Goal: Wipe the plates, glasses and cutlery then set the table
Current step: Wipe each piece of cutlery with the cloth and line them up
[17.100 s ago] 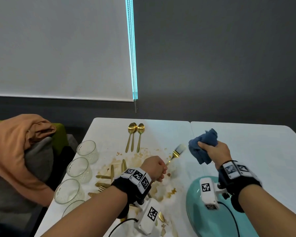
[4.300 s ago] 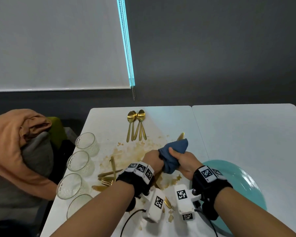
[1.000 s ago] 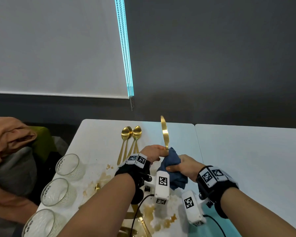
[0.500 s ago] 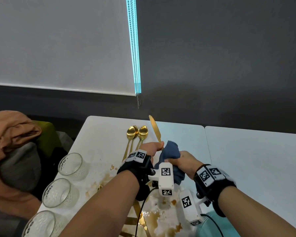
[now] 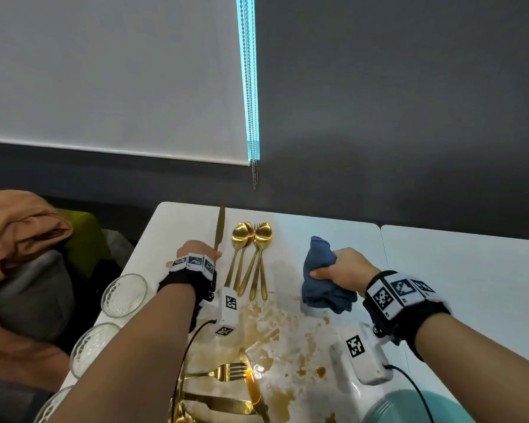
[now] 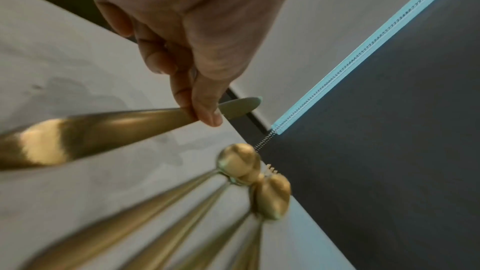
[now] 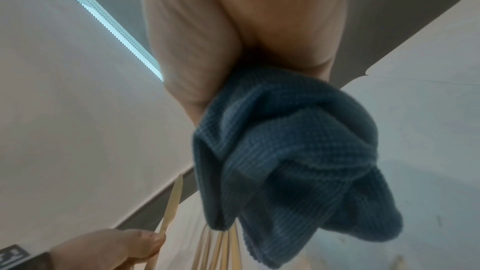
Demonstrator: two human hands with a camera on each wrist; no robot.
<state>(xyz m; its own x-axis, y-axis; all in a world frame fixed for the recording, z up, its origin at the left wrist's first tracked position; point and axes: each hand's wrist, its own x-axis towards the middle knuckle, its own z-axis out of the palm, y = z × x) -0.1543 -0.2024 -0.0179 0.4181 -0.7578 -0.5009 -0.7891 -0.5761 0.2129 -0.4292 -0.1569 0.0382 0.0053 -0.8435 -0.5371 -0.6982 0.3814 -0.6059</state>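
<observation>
From the head camera, the left hand (image 5: 196,250) pinches a slim gold metal knife (image 5: 219,230) by its handle, blade pointing away over the smooth white table (image 5: 455,270). Just right of it lie polished gold spoons (image 5: 251,257) in a fan, oval bowls far, thin handles converging near. The right hand (image 5: 344,267) is clenched around a crumpled blue cloth (image 5: 321,276), held near the tabletop. Brown liquid stains (image 5: 275,328) spread in blotches below. A gold fork (image 5: 223,372) and further gold cutlery lie in the mess at the near edge. Round textured clear glasses (image 5: 124,296) stand in a row along the left edge. A glossy teal plate (image 5: 409,407) shows at lower right.

In the left wrist view, thumb and fingers (image 6: 205,108) nip the knife (image 6: 98,130) where the brushed gold handle narrows toward the blade; the spoons (image 6: 241,161) lie beside it, blurred.

In the right wrist view, the cloth (image 7: 291,161) shows a waffle-weave texture, bunched in thick folds below the gripping hand (image 7: 246,28). The left hand (image 7: 116,247) holds the knife (image 7: 171,200) at lower left.
</observation>
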